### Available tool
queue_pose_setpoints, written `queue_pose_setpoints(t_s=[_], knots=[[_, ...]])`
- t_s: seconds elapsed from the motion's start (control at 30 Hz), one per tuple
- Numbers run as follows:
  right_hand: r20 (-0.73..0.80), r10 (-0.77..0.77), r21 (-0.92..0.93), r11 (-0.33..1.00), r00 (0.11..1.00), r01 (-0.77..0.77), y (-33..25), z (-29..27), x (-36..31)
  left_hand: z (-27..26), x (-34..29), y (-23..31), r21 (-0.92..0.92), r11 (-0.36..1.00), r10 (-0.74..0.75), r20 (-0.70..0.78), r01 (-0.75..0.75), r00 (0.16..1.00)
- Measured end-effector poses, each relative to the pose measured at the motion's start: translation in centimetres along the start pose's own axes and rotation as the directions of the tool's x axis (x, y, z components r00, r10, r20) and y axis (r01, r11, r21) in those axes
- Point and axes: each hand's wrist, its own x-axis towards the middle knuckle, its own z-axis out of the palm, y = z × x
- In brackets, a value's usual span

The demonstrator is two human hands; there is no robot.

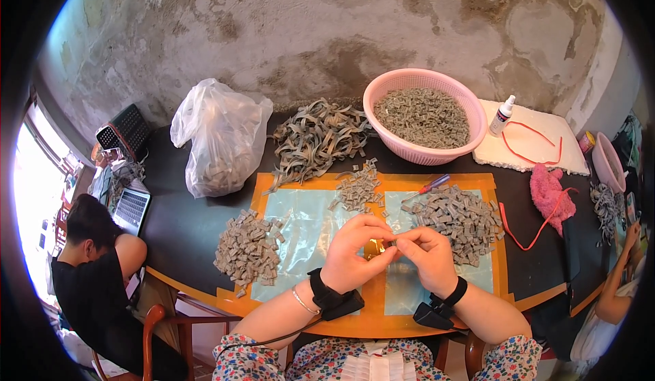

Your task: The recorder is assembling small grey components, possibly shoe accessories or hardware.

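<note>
My left hand (355,248) and my right hand (431,257) meet fingertip to fingertip above the middle of the table mat. Both pinch closed around something tiny and dark, mostly hidden by the fingers; I cannot make out what it is. Just beyond my right hand lies a large heap of small grey rectangular pieces (458,221). A smaller heap of similar pieces (359,188) sits beyond my left hand, and another pile (247,248) is off to the left. Near the right heap rests a screwdriver (434,184) with a purple and red handle.
Along the back stand a white plastic bag (222,139), a tangle of grey strips (321,139) and a pink basket (379,118) of small pieces. A foam board (570,163) bears a spray bottle (501,115). Pink cloth (551,197) lies right. People sit at both sides; a laptop (132,209) is left.
</note>
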Motion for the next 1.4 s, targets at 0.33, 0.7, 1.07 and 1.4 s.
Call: queue_pose_setpoints(t_s=[0.33, 0.7, 1.07, 1.4], knots=[[0.008, 0.1, 0.244, 0.965, 0.995, -0.099, 0.3, 0.0, 0.3, 0.1, 0.1, 0.2, 0.038, 0.999, 0.0, 0.007, 0.0, 1.0], [0.036, 0.082, 0.17, 0.982, 0.996, -0.086, 0.0, -0.1, 0.3, 0.1, 0.0, 0.4, 0.028, 1.0, 0.009, 0.036, -0.01, 0.999], [-0.017, 0.087, 0.01, 0.996, 0.996, -0.086, -0.2, -0.3, 0.5, -0.1, -0.6, -1.4, -0.452, 0.731, -0.467, 0.214, 0.511, 0.858], [0.036, 0.007, 0.044, 0.999, 0.999, -0.009, -1.1, -0.9, 0.9, -0.7, -0.6, -2.2, -0.729, 0.13, -0.422, 0.573, 0.673, 0.702]])
